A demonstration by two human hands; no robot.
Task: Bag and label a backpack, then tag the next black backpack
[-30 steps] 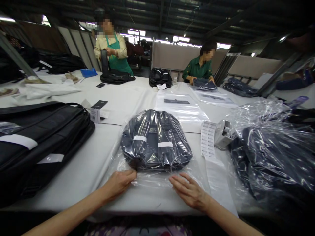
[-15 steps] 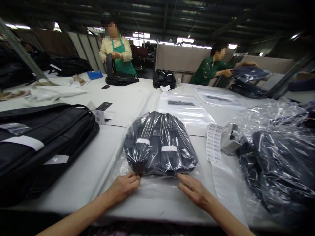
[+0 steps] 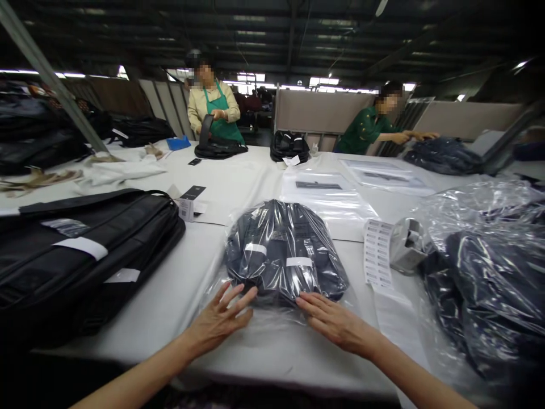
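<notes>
Co-workers (image 3: pixel 219 111): two
Wrapped backpack (image 3: pixel 276 267): one, dark, glossy clear plastic (image 3: pixel 276 315), two white bands (image 3: pixel 298 262)
Left hand (image 3: pixel 219 322): fingers spread
Right hand (image 3: pixel 338 322): fingers together, on plastic

Bare forearms (image 3: pixel 138 370) angled forward and inward, left hand (image 3: pixel 219 319) splayed, right hand (image 3: pixel 336 322) flatter, palm down

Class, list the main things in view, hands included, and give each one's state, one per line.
Left hand: open, fingers spread
Right hand: open, palm down
Middle bag: lying down, in clear plastic
Black bag at left: lying down, unwrapped
Label sheet: laid out, printed side up
Dark bundle at right: in clear plastic
</notes>
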